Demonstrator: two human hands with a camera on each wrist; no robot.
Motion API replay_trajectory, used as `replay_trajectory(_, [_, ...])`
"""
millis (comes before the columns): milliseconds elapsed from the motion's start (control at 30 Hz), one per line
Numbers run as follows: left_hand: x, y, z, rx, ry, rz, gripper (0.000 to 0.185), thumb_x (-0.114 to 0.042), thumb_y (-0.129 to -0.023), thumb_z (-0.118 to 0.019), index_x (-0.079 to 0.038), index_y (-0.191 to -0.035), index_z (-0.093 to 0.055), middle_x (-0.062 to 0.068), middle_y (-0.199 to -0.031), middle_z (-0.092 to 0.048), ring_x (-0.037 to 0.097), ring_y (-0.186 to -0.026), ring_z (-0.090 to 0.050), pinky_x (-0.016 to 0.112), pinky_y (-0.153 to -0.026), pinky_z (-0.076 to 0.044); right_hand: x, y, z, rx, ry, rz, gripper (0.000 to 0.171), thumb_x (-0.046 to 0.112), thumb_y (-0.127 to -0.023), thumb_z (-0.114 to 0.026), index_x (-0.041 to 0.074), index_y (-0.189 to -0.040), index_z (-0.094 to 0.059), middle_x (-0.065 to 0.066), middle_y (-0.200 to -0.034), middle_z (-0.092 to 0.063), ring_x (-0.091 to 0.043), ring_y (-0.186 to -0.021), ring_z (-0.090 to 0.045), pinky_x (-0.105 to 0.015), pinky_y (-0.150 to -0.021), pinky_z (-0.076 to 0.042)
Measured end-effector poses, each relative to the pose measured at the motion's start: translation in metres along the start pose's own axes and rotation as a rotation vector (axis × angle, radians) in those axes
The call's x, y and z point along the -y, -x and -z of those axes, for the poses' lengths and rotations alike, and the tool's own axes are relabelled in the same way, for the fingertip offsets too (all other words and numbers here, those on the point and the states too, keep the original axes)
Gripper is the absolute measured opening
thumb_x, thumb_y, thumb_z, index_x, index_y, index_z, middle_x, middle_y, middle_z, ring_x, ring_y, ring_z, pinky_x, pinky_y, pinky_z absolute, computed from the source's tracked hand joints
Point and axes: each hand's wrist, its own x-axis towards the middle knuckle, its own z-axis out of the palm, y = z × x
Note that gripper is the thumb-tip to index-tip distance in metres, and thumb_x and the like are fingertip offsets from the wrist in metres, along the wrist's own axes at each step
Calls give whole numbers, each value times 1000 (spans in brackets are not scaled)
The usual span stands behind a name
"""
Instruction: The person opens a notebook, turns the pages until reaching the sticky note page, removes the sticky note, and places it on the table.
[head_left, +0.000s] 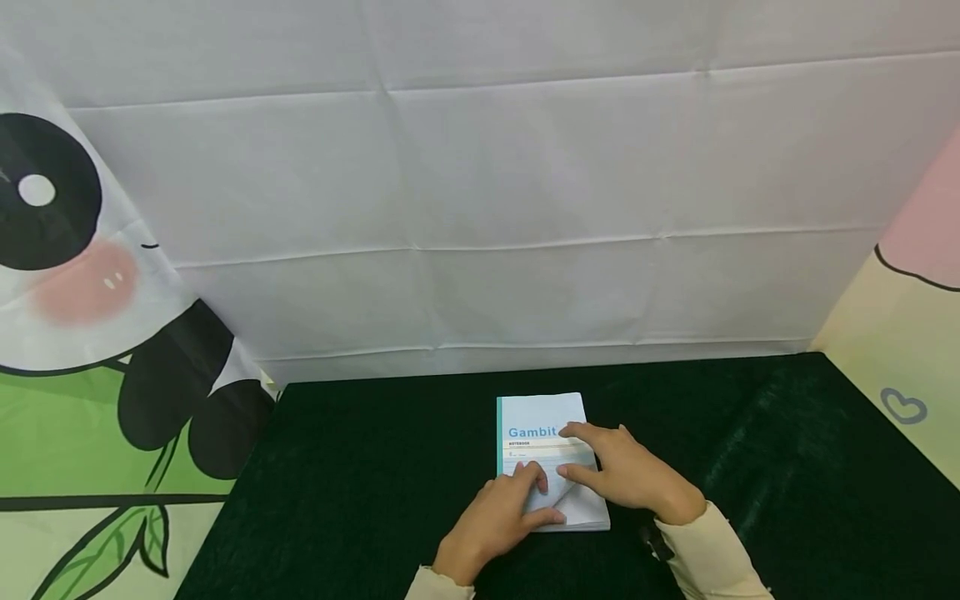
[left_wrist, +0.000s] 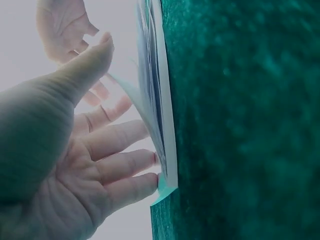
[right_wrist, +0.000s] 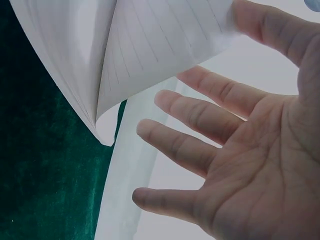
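A notebook [head_left: 538, 412] with a white cover, blue "Gambit" lettering and a teal spine lies on the dark green cloth. My left hand [head_left: 498, 521] is at its lower left, and in the left wrist view the fingertips touch the cover while the thumb stands apart. Over its right side reaches my right hand [head_left: 633, 471], index finger and thumb spread. The lower right corner of the top sheet is bent up. In the right wrist view, a lifted lined page [right_wrist: 150, 47] meets the right thumb [right_wrist: 252, 19]; the other fingers stay fairly straight.
Dark green velvety cloth [head_left: 360, 475] covers the table. A pale, creased sheet [head_left: 525, 167] hangs behind it. Cartoon-printed panels stand at the left [head_left: 75, 433] and right [head_left: 900, 358].
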Motion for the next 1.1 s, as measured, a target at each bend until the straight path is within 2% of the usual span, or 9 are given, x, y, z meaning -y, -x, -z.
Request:
replay_trajectory(233, [-1,-2,-2,10,10,-35,16,-37,-102,-56,-21,-105,-58,-7,-72,-54,5,-57,-50,21,-56,-42,0,-1,0,-27,6,-2,54,45,-97,-62,11,-139,-57,-15,-147,-57,-37,-140,-51,-78,-112,-21])
replay_trajectory(367, [-2,-2,-3,-40,6,-38,16,-34,-105,-50,-20,-110,-54,-8,-71,-51,4,-54,-49,20,-51,-42,0,0,-3,-57,-36,16,79,53,-95,-62,12,-156,-34,-19,-164,-32,-43,-148,-37,-79,-113,-18])
replay_trajectory(467, [-3,-2,-4,-110,14,-8,26,-38,-105,-48,-16,-119,-51,-2,-71,-56,6,-51,-51,21,-48,-43,2,0,-7,-82,-54,31,100,57,-91,-66,13,-162,-11,-22,-170,-7,-50,-150,-28,-79,-112,-18])
replay_trajectory(567, [-5,-1,-2,-188,39,55,50,-44,-105,-47,-6,-138,-47,13,-90,-71,10,-59,-60,24,-51,-46,3,1,-11,-114,-53,17,115,53,-86,-74,9,-162,0,-24,-169,-5,-52,-147,-33,-77,-112,-24])
replay_trajectory(633, [-5,1,-1,-220,73,88,62,-46,-106,-45,0,-147,-41,21,-107,-72,12,-64,-62,25,-54,-46,5,2,-14,-116,-55,-12,121,49,-83,-79,6,-161,3,-26,-168,-8,-51,-143,-39,-76,-111,-26])
replay_trajectory(700, [-4,2,1,-229,111,106,69,-50,-106,-40,3,-150,-38,24,-118,-69,12,-69,-61,26,-55,-45,5,2,-16,-93,-63,-45,126,44,-79,-84,4,-161,4,-26,-168,-11,-50,-142,-41,-77,-111,-25])
replay_trajectory(800, [-2,4,3,-204,152,93,69,-54,-107,-34,1,-147,-44,13,-99,-70,10,-62,-56,26,-52,-43,6,2,-20,-56,-55,-77,130,38,-75,-88,4,-161,4,-25,-168,-13,-50,-143,-40,-81,-110,-20])
replay_trajectory(933, [-1,5,6,-170,176,74,65,-57,-106,-27,-6,-135,-56,0,-75,-57,10,-56,-52,27,-50,-41,5,1,-18,-43,-25,-86,133,39,-72,-90,7,-161,3,-22,-168,-15,-48,-148,-34,-83,-109,-16])
replay_trajectory(1100, [-1,3,7,-162,189,81,67,-58,-106,-27,-5,-123,-63,-1,-66,-51,11,-54,-52,26,-49,-41,4,4,-13,-17,-31,-59,136,49,-68,-90,13,-163,0,-20,-169,-13,-47,-153,-23,-83,-110,-9])
